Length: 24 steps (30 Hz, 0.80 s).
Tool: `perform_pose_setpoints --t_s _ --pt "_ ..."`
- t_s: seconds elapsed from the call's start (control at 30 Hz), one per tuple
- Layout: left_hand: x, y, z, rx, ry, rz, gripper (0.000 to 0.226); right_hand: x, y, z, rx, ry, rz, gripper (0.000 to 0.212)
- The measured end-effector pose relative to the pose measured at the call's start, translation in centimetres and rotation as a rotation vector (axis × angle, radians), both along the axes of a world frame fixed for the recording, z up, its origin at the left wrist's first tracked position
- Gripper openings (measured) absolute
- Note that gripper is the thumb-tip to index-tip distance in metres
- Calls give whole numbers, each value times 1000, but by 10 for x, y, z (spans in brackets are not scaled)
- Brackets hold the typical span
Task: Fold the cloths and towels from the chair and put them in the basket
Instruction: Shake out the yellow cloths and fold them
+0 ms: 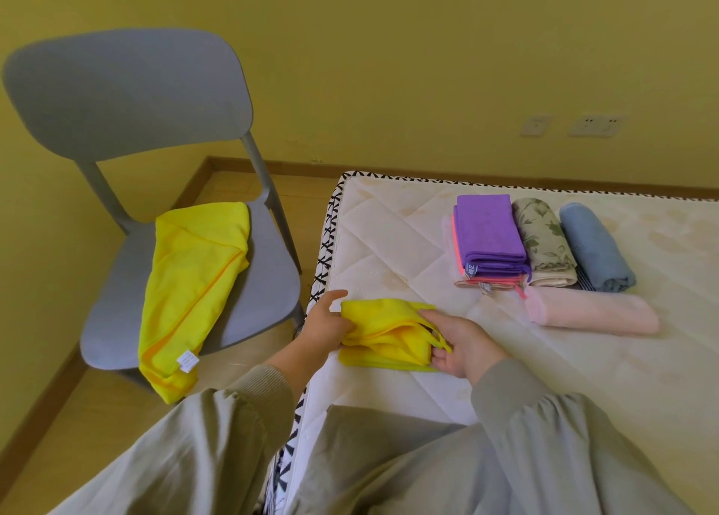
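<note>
Yellow cloth [383,331] lies folded on the mattress [389,242], left hand [328,326] and right hand [463,345] each gripping an end.

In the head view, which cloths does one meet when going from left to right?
loose yellow cloth → held yellow cloth → purple stack → floral roll → blue roll

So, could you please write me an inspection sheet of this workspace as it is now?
Surface: white quilted mattress, used for folding.
Job's things: small yellow cloth half folded at the mattress edge; larger yellow cloth on grey plastic chair; purple-topped cloth stack, floral roll, blue roll, pink roll on mattress; basket not seen.
Clutter: nothing seen.
Hands: left hand and right hand grip the small yellow cloth's ends.
Cables: nothing seen.
Surroundings: yellow wall, wall sockets, wooden floor.
</note>
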State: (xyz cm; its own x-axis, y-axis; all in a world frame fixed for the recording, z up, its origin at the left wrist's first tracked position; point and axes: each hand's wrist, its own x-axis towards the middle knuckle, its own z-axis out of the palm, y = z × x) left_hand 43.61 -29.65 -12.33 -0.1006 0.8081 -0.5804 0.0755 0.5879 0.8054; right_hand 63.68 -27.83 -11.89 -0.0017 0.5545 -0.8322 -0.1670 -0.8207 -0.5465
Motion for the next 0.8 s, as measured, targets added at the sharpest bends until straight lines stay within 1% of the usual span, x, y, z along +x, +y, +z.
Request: perform_pose_setpoints --t_s 0.07,0.1,0.13,0.2,0.23,0.27,0.37,0.4,0.47,0.5,0.53,0.57,0.63,0.67,0.7,0.73,0.77,0.8 --pt "-2 -3 -3 49 -35 -7 45 -1 1 0 11 3 40 31" --pt "-2 -4 -5 64 -58 12 44 -2 4 1 52 -35 42 34" --pt "-2 -5 -6 70 -88 36 43 -1 7 2 116 -123 33 34" --pt "0 -6 -11 66 -138 67 44 2 12 1 266 -373 91 31" --pt "2 -8 -13 60 -145 65 44 3 13 0 289 -471 130 30" --pt "3 -9 -16 52 -131 52 44 5 13 -2 276 -531 178 32" --pt "1 -15 -22 43 -44 -11 45 10 9 -5 157 -525 346 37" --pt "1 -16 -23 51 -13 -27 44 10 9 -5 155 -555 380 38" --pt "2 -17 -22 92 71 -58 45 10 9 -3 175 -717 452 46" --pt "4 -19 -21 110 118 -79 45 8 9 0 176 -763 454 51" --pt "6 -20 -19 128 182 -105 44 7 9 1 163 -764 459 55" --pt "7 -21 -17 159 298 -150 42 6 10 -2 156 -753 476 57" --pt "11 -24 -14 247 698 -312 41 3 8 -2 158 -785 509 58" --pt "13 -24 -15 327 895 -383 44 2 7 -3 169 -807 517 57" --pt "17 -24 -15 441 1035 -433 47 1 7 -5 193 -827 531 55" --pt "23 -23 -14 557 1109 -472 49 1 6 -6 214 -837 535 51" --pt "29 -22 -13 654 1135 -508 49 -1 5 -7 232 -846 539 47" --pt "35 -20 -13 700 1144 -571 48 -1 5 -8 240 -855 549 44"
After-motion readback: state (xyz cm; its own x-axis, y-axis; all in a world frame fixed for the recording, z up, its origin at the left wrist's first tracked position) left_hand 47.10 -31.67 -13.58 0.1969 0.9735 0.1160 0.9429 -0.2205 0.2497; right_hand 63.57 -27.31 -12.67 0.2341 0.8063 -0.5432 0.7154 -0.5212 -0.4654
